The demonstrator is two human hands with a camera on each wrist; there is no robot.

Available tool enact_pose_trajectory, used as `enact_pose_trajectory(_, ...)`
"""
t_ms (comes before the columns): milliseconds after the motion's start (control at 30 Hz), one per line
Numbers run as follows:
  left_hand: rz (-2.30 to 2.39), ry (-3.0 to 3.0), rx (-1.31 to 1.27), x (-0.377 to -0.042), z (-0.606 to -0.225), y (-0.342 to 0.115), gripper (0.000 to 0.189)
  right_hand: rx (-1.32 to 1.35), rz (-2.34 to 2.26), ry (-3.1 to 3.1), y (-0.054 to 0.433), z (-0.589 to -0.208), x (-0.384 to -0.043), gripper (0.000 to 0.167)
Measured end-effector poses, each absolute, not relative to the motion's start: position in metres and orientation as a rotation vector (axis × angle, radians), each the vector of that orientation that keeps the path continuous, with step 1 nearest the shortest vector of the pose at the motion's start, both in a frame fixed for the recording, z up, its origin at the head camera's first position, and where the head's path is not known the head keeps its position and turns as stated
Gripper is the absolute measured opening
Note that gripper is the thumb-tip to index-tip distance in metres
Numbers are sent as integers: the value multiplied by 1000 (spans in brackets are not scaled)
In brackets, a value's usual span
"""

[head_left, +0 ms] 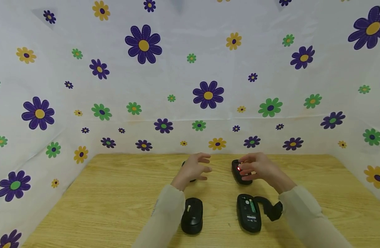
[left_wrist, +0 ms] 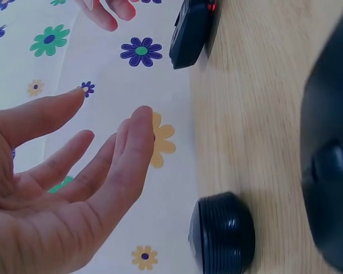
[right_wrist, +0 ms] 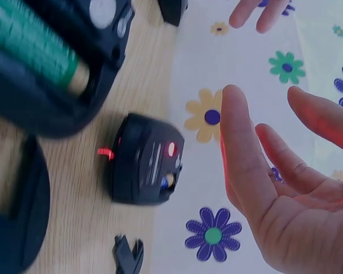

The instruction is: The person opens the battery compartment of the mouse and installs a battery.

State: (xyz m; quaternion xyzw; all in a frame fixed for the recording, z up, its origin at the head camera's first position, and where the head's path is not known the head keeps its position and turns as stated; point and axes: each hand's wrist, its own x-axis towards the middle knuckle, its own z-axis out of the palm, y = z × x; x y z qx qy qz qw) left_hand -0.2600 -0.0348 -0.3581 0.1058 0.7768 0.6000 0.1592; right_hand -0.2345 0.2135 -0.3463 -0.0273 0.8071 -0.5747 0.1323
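Observation:
My left hand [head_left: 194,168] is held above the table with its fingers loosely bent and nothing in them. Below it sits a black mouse [left_wrist: 224,234], mostly hidden by the hand in the head view. My right hand [head_left: 259,168], also holding nothing, hovers over another black mouse [head_left: 245,179] that lies underside up, its red light glowing. Nearer the front, a black mouse [head_left: 192,215] stands upright on the left. To its right, an upturned black mouse [head_left: 251,220] shows a green battery [head_left: 252,205] in its uncovered compartment.
A loose black cover [head_left: 272,210] lies beside the front right mouse, near the right sleeve. In the right wrist view, a small black piece [right_wrist: 128,256] lies beyond the lit mouse. A flower-patterned sheet [head_left: 177,75] walls the wooden table [head_left: 115,199] at the back and sides.

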Motion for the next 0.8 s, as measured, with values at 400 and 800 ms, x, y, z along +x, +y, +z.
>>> enact_pose_trajectory(400, 1641, 2247, 396, -242, -357, -64, 51, -171, -1708, 2254, 190, -346, -221, 50)
enact_pose_trajectory(800, 1603, 2272, 397, -219, -357, -87, 53, -221, -1729, 2181, 159, -350, -206, 47)
